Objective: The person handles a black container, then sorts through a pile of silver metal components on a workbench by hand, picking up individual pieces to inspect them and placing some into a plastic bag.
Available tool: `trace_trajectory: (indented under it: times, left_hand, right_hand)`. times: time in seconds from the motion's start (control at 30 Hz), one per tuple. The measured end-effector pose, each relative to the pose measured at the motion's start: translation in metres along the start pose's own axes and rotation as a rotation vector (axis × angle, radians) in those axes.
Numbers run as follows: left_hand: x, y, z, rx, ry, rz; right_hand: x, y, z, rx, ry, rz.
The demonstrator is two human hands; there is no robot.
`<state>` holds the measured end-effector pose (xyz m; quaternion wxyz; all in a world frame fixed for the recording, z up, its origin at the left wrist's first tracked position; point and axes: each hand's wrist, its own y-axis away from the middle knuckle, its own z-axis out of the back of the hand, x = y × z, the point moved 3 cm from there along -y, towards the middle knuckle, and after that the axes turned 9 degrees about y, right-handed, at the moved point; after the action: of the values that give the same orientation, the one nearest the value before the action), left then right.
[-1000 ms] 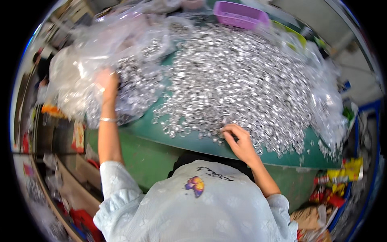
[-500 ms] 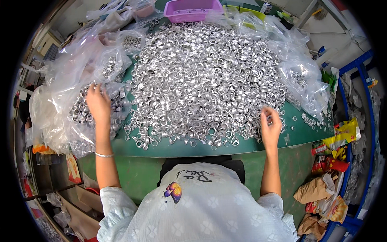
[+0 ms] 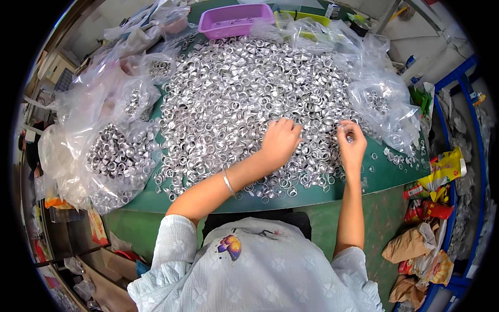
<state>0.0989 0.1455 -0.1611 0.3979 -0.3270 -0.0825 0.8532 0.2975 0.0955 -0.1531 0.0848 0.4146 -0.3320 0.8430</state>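
A big heap of small silver metal rings (image 3: 239, 99) covers the green table (image 3: 384, 174). My left hand (image 3: 280, 141), with a bangle on the wrist, lies palm down on the rings near the front right of the heap, fingers curled into them. My right hand (image 3: 351, 145) is just to its right, fingers pinched on a small silver ring held a little above the heap. Both forearms reach in from the lower edge over my white top.
Clear plastic bags of rings (image 3: 117, 153) lie at the left, and another clear bag (image 3: 382, 104) at the right. A purple tray (image 3: 236, 20) stands at the far edge. Coloured wrappers and paper bags (image 3: 431, 208) lie on the floor at right, beside a blue rack (image 3: 475, 156).
My left hand has come from the bags at the far left across to the front right of the heap. My right hand has lifted from the table edge and pinched a ring.
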Motion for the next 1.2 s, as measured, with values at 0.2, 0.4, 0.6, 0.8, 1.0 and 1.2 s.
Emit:
trace_trajectory:
  times: [0.2, 0.4, 0.6, 0.8, 1.0, 1.2]
  left_hand:
    - [-0.002, -0.003, -0.006, 0.048, -0.036, -0.008]
    - [0.004, -0.004, -0.006, 0.055, 0.082, -0.074]
    - [0.010, 0.000, 0.000, -0.066, 0.311, 0.010]
    - [0.006, -0.008, 0.012, -0.033, 0.464, 0.055]
    - [-0.005, -0.008, 0.011, 0.204, -0.027, -0.278]
    - [0.000, -0.025, 0.013, 0.277, -0.211, -0.370]
  right_hand:
    - [0.007, -0.014, -0.005, 0.148, 0.277, 0.007]
    - [-0.003, -0.019, -0.020, 0.124, 0.533, 0.276]
    - [-0.023, -0.002, 0.003, 0.197, -0.992, -0.660]
    - [-0.003, 0.008, -0.006, 0.496, -1.568, -0.868]
    - [0.001, 0.001, -0.012, 0.454, -0.899, -0.714]
    - [-0.002, -0.031, -0.015, 0.213, -0.028, -0.226]
